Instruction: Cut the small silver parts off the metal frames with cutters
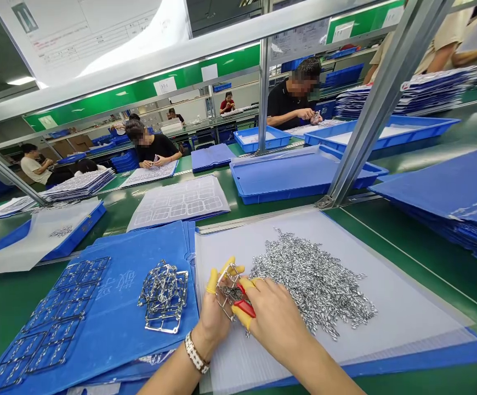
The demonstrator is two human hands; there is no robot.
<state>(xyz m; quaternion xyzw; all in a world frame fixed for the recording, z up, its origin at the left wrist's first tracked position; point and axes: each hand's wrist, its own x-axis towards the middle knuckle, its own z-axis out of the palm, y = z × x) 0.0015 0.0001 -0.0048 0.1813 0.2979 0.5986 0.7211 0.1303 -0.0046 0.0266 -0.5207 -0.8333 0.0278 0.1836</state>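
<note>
Beside small metal links (pixel 312 280), left hand (pixel 214 321) pinches metal frame (pixel 225 309), right hand (pixel 282 323) closed round red-handled pliers (pixel 245 309). Frame likely light, stiff, bendable if squeezed; best held by outer edges.

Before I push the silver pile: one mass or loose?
Likely loose: the pile is many small pieces, with strays at its edge. Probably slides easily; the sheet under it looks smooth. Perhaps heavy for its size: the pieces shine like metal.
</note>
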